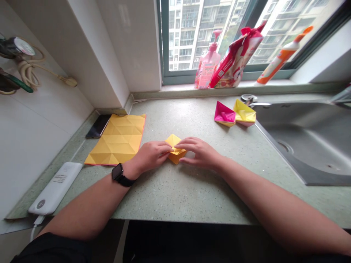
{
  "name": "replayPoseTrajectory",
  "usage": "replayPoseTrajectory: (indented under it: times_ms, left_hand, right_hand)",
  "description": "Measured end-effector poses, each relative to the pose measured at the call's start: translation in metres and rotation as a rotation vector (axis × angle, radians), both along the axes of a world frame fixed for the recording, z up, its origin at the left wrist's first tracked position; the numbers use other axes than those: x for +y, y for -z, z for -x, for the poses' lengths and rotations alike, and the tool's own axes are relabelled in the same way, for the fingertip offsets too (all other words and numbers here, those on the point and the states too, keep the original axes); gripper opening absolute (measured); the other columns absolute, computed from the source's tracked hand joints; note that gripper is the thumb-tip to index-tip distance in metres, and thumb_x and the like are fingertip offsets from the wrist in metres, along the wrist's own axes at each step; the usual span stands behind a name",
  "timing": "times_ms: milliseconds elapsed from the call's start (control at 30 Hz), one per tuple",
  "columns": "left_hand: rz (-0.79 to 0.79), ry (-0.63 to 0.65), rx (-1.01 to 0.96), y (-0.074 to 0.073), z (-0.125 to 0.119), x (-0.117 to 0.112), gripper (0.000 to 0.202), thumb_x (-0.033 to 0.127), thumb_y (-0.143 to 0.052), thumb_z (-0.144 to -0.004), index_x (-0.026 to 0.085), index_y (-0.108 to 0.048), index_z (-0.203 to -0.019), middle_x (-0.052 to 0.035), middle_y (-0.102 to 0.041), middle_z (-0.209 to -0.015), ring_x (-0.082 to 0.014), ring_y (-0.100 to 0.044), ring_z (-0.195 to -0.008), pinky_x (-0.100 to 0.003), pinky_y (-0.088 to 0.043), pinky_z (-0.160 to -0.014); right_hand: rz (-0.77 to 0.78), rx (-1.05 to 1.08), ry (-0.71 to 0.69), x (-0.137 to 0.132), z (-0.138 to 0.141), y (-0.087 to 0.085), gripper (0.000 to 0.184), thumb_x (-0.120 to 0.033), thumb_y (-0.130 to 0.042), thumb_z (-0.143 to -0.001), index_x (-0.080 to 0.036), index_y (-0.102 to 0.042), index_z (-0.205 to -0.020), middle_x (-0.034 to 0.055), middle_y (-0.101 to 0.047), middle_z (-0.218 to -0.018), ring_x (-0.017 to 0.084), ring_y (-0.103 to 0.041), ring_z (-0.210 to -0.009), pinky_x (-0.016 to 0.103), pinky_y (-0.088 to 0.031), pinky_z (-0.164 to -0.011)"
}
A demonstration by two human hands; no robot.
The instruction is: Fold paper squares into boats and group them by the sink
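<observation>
A small folded yellow paper (173,140) lies on the green speckled counter (175,186) in the middle. My left hand (151,155) has its fingers curled and pinches the paper's middle from the left. My right hand (197,152) presses on the same paper from the right, fingertips meeting those of the left hand. A black watch (119,174) sits on my left wrist. Most of the paper is hidden under the fingers.
A creased yellow sheet (118,140) lies to the left, with a dark phone (98,126) beside it and a white power bank (55,188) nearer. Two folded paper shapes, pink (224,114) and yellow (244,112), sit by the steel sink (309,142). Bottles and a red bag (236,58) stand on the windowsill.
</observation>
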State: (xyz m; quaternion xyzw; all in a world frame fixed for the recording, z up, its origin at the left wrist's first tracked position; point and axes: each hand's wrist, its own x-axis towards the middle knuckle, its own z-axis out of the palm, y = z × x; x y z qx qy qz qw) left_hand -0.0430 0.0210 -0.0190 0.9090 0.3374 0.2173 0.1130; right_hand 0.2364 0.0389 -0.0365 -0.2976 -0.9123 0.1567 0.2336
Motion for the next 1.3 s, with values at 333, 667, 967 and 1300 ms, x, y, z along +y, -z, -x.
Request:
replayPoseTrajectory:
  times_ms: [333, 667, 967, 1300]
  left_hand:
    - [-0.035, -0.092, 0.030, -0.001, 0.001, 0.001, 0.019, 0.021, -0.067, -0.104, 0.025, -0.084, -0.110, -0.0039, -0.085, -0.109, -0.0217, -0.078, -0.095, -0.035, -0.060, -0.087]
    - [0.053, -0.147, -0.001, -0.011, -0.004, -0.008, 0.022, 0.024, -0.059, -0.107, 0.020, -0.080, -0.100, -0.0036, -0.081, -0.090, -0.0188, -0.071, -0.078, -0.031, -0.048, -0.072]
    - [0.194, -0.223, 0.004, -0.011, -0.013, -0.006, 0.027, 0.027, -0.059, -0.107, 0.019, -0.074, -0.086, -0.0017, -0.074, -0.080, -0.0179, -0.063, -0.075, -0.034, -0.045, -0.076]
    - [0.054, -0.281, 0.086, 0.010, -0.010, 0.002, 0.020, 0.034, -0.067, -0.106, 0.019, -0.069, -0.119, -0.0102, -0.073, -0.127, -0.0305, -0.065, -0.121, -0.052, -0.051, -0.112]
  right_hand:
    - [0.038, -0.045, 0.115, 0.001, 0.004, 0.007, 0.034, -0.035, -0.055, -0.111, -0.036, -0.085, -0.126, 0.0048, -0.084, -0.120, 0.024, -0.078, -0.105, 0.043, -0.064, -0.096]
    - [-0.043, -0.037, 0.087, 0.001, -0.002, 0.002, 0.029, -0.029, -0.056, -0.107, -0.027, -0.085, -0.105, 0.0048, -0.083, -0.091, 0.020, -0.075, -0.080, 0.036, -0.058, -0.081]
    - [0.048, 0.014, 0.163, 0.002, 0.001, 0.002, 0.014, -0.025, -0.065, -0.103, -0.024, -0.078, -0.097, 0.0033, -0.078, -0.085, 0.018, -0.069, -0.077, 0.032, -0.051, -0.076]
    - [0.033, -0.034, 0.343, 0.004, 0.006, 0.007, 0.030, -0.016, -0.073, -0.098, -0.024, -0.077, -0.126, 0.0041, -0.082, -0.097, 0.024, -0.074, -0.096, 0.040, -0.054, -0.094]
